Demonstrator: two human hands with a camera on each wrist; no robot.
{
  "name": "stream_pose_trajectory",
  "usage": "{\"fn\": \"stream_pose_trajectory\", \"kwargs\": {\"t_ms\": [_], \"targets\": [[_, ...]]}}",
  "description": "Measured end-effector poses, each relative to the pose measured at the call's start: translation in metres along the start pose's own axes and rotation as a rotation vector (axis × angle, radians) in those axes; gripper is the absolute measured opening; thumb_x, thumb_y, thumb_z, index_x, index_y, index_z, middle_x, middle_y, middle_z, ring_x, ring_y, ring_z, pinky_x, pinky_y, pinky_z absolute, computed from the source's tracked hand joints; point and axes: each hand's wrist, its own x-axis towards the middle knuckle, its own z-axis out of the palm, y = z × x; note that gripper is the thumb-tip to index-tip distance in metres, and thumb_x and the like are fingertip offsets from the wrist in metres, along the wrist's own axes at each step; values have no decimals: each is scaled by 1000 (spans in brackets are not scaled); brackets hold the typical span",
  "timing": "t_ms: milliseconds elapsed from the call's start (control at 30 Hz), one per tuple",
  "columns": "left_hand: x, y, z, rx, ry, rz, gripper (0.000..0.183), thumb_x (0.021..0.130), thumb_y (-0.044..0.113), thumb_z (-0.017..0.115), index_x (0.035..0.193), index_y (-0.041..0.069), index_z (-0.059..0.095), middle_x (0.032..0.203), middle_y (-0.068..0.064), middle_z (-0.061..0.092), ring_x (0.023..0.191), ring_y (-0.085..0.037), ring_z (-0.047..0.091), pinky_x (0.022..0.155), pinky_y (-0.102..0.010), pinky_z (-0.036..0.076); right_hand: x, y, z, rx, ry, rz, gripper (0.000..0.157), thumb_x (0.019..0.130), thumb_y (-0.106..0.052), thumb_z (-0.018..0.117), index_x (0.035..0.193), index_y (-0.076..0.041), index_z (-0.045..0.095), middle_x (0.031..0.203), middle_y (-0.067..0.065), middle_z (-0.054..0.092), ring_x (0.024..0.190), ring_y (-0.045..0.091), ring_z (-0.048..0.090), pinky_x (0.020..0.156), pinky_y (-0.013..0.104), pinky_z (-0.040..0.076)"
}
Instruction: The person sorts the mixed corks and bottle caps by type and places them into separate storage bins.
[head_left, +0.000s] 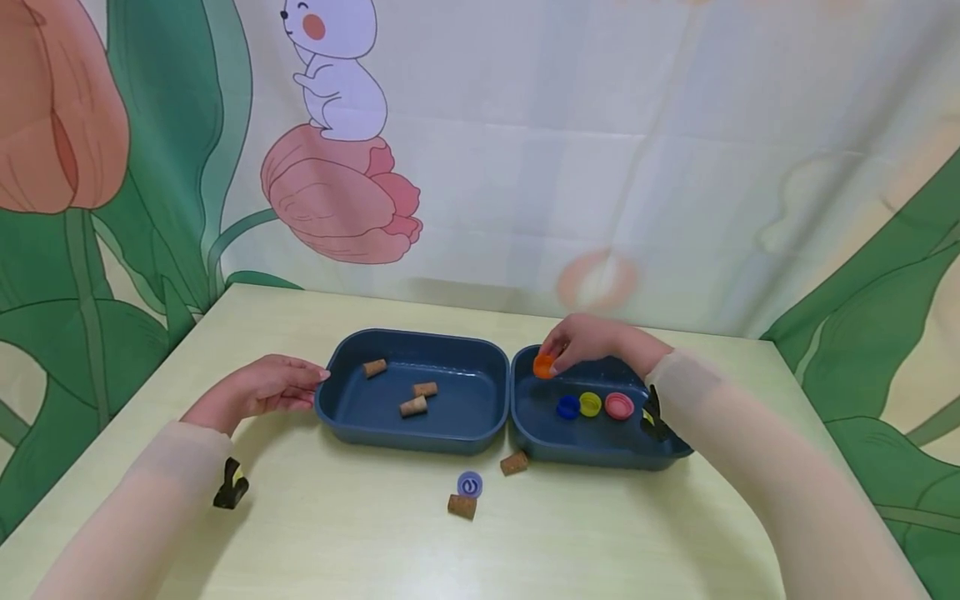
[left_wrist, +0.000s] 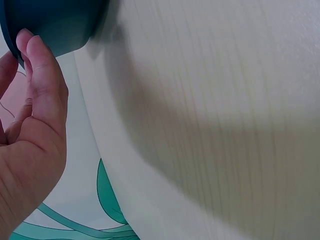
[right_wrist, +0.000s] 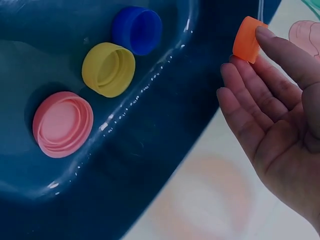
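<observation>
My right hand (head_left: 588, 340) pinches an orange bottle cap (right_wrist: 247, 40) between thumb and fingers, over the back left of the right blue tray (head_left: 600, 457). Below it in that tray lie a blue cap (right_wrist: 137, 30), a yellow cap (right_wrist: 108, 70) and a pink cap (right_wrist: 63, 125). At the left end of the other blue tray (head_left: 412, 437), my left hand (head_left: 273, 385) holds the rim, some fingertips against the outer wall in the left wrist view. Three corks, one of them a pale cork (head_left: 413, 406), lie inside this left tray.
On the table (head_left: 360, 533) before the trays lie a purple cap (head_left: 470, 484), a cork (head_left: 462, 506) just beside it, and another cork (head_left: 514, 463) close to the right tray's front corner. The two trays stand side by side. A printed curtain (head_left: 510, 167) hangs behind the table.
</observation>
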Motion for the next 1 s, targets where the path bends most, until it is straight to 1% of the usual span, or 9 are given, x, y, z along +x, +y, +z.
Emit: {"fn": "stream_pose_trajectory", "kwargs": {"t_ms": [300, 400, 533, 733, 1000], "targets": [[0, 5, 0, 17, 0, 0, 39, 106, 23, 55, 132, -7, 55, 79, 7, 70, 72, -4, 68, 74, -18, 62, 6, 5, 9, -10, -23, 12, 37, 95, -15, 71, 127, 3, 67, 121, 21, 73, 110, 30, 69, 103, 41, 57], [0, 6, 0, 14, 5, -10, 36, 106, 23, 56, 130, -5, 57, 79, 7, 70, 72, -4, 68, 74, -18, 62, 10, 7, 13, -8, -28, 7, 36, 95, -15, 71, 126, 4, 68, 120, 21, 73, 109, 30, 69, 103, 41, 57], [0, 5, 0, 18, 6, -11, 32, 106, 22, 56, 125, -3, 59, 79, 7, 70, 73, -5, 68, 74, -19, 62, 14, 10, 15, -32, -33, -3, 35, 94, -14, 72, 125, 4, 68, 118, 21, 74, 106, 28, 70, 101, 39, 58], [-1, 4, -1, 13, 4, -13, 29, 106, 22, 56, 123, -1, 61, 79, 6, 70, 73, -5, 68, 74, -19, 62, 19, 10, 19, -27, -46, 16, 36, 95, -14, 71, 126, 4, 68, 119, 21, 74, 107, 29, 70, 102, 40, 58], [-1, 1, -1, 2, -1, -4, 27, 106, 22, 56, 121, 0, 63, 79, 6, 69, 73, -5, 67, 74, -19, 62, 22, 13, 30, -33, -61, 34, 40, 93, -16, 73, 128, 4, 67, 120, 20, 74, 106, 27, 69, 101, 39, 58]]}}
